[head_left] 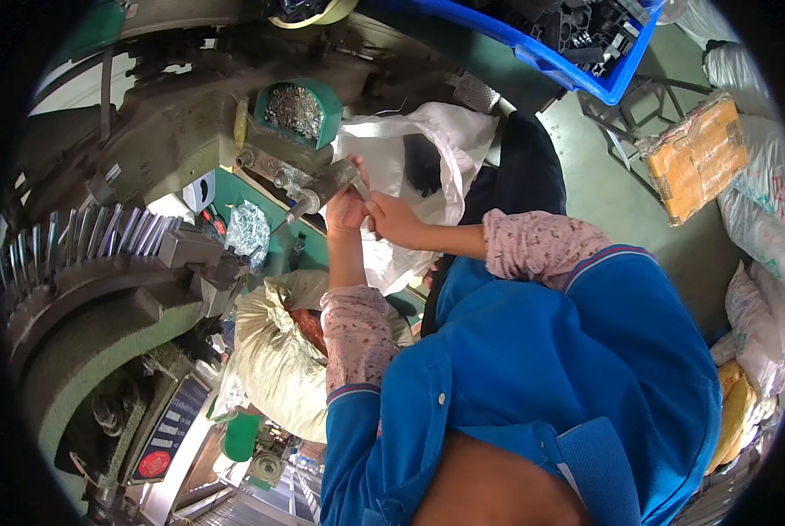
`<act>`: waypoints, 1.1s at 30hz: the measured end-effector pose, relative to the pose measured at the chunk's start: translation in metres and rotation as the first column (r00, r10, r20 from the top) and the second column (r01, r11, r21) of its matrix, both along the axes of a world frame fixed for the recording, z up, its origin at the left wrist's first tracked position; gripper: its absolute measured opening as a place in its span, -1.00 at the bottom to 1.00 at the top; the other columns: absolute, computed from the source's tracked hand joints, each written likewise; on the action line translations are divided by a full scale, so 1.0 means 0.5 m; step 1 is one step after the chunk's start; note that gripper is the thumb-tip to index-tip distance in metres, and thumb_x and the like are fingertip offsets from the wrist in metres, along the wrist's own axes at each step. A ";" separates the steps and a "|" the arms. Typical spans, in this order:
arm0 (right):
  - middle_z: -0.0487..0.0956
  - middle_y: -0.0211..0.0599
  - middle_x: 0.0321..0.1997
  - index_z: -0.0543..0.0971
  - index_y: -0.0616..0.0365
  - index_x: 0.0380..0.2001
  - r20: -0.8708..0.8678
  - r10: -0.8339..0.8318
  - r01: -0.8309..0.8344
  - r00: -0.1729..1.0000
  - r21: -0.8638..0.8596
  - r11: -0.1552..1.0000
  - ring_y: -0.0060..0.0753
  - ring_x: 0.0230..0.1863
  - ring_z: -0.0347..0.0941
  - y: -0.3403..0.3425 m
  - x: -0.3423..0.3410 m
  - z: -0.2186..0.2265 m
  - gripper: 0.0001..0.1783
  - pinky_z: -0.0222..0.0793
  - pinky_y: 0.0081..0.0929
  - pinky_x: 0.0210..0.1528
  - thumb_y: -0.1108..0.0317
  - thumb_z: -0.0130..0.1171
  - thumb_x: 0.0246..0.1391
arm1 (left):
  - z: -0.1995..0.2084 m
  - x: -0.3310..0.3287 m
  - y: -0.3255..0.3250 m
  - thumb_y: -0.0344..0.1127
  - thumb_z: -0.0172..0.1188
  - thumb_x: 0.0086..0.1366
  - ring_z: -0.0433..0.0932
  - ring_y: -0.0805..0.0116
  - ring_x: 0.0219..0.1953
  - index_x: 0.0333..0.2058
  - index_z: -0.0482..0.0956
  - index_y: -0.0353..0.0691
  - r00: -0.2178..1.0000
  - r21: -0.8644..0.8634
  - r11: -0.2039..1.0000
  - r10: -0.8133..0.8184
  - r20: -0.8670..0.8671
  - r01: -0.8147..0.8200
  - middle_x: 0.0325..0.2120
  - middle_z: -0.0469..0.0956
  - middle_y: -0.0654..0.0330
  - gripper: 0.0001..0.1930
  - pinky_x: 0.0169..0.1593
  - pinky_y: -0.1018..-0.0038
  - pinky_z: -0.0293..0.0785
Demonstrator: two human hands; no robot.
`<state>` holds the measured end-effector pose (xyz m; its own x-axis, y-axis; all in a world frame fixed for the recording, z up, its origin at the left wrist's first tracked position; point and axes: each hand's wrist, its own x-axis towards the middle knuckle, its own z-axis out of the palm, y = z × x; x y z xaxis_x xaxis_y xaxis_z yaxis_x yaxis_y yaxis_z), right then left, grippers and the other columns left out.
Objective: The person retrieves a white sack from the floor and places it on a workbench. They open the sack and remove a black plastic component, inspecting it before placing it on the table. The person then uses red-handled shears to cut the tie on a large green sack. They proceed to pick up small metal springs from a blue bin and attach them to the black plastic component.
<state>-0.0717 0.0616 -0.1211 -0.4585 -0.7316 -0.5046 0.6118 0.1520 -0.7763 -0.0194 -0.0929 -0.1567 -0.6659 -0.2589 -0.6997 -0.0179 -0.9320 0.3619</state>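
At the end of a grey metal machine spindle (324, 182), my two hands meet close together. My left hand (345, 209) is curled with its fingers up against the spindle's end, partly hidden behind it. My right hand (396, 221) is closed, its thumb and fingertips at a short pale grey piece (360, 186) beside the left hand. What kind of piece this is, I cannot make out. Just beyond the spindle sits a green bin (329, 114) filled with small shiny metal parts (293, 110). Below my hands hangs an open white sack (384, 254).
A curved machine body (103, 324) with a row of upright metal rods (103, 232) stands on the left. A tied, full sack (274, 351) leans by my left forearm. A blue crate (533, 57) of dark parts is at the top right, near a taped carton (695, 158).
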 end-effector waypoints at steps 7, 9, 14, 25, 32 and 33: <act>0.53 -0.20 -0.56 0.41 0.22 -0.44 -0.034 0.179 -0.179 0.983 0.014 0.984 -0.32 -0.62 0.47 -0.017 -0.034 -0.017 -0.82 0.40 -0.40 -0.49 0.37 -0.13 0.15 | 0.023 -0.027 -0.004 -0.48 0.11 0.20 0.49 0.32 -0.17 -0.05 0.37 -0.36 0.986 -0.147 0.980 -0.117 0.115 0.133 -0.14 0.46 0.08 -0.67 -0.07 0.48 0.48; 0.54 -0.15 -0.49 0.50 0.21 -0.35 -0.150 0.424 -0.422 0.893 0.043 0.905 -0.28 -0.61 0.51 0.009 -0.092 -0.027 -0.82 0.43 -0.38 -0.50 0.38 -0.06 0.06 | 0.000 -0.016 -0.003 -0.49 0.12 0.18 0.50 0.35 -0.18 -0.06 0.38 -0.34 0.996 -0.119 0.989 -0.084 0.038 0.088 -0.15 0.48 0.10 -0.67 -0.10 0.50 0.49; 0.54 -0.15 -0.63 0.58 0.16 -0.46 -0.565 0.782 -0.831 0.263 0.280 0.481 -0.16 -0.66 0.50 -0.056 -0.339 -0.057 -0.80 0.44 -0.39 -0.57 0.36 0.00 -0.14 | -0.012 -0.025 0.014 -0.58 0.12 0.13 0.51 0.39 -0.22 -0.13 0.42 -0.36 0.999 -0.087 0.995 0.039 -0.020 -0.041 -0.23 0.52 0.11 -0.71 -0.18 0.56 0.51; 0.57 0.01 -0.49 0.49 0.40 -0.42 -0.372 0.928 -0.741 0.027 0.615 0.268 -0.22 -0.57 0.55 -0.038 -0.428 0.037 -0.79 0.46 -0.33 -0.68 0.48 -0.01 -0.15 | 0.005 -0.051 0.085 -0.61 0.08 0.11 0.53 0.28 -0.16 -0.19 0.43 -0.47 0.936 0.052 0.935 0.350 0.027 -0.351 -0.17 0.54 0.01 -0.76 -0.05 0.40 0.48; 0.54 -0.05 -0.60 0.50 0.29 -0.47 -0.252 0.527 -0.483 0.811 0.218 0.848 -0.16 -0.60 0.52 0.056 -0.218 0.008 -0.79 0.42 -0.25 -0.52 0.35 -0.02 0.03 | -0.062 -0.009 0.075 -0.54 -0.05 0.15 0.43 0.17 -0.13 -0.30 0.41 -0.41 0.938 0.099 0.954 0.296 -0.178 -0.283 -0.17 0.47 -0.03 -0.86 -0.02 0.31 0.37; 0.51 -0.12 -0.63 0.48 0.29 -0.47 -0.337 0.481 -0.443 0.809 0.188 0.876 -0.26 -0.65 0.46 0.055 -0.207 0.004 -0.78 0.36 -0.32 -0.59 0.35 -0.05 0.06 | -0.065 -0.009 0.076 -0.53 -0.06 0.16 0.44 0.17 -0.13 -0.30 0.41 -0.40 0.937 0.099 0.955 0.295 -0.189 -0.280 -0.20 0.47 -0.01 -0.87 -0.02 0.32 0.37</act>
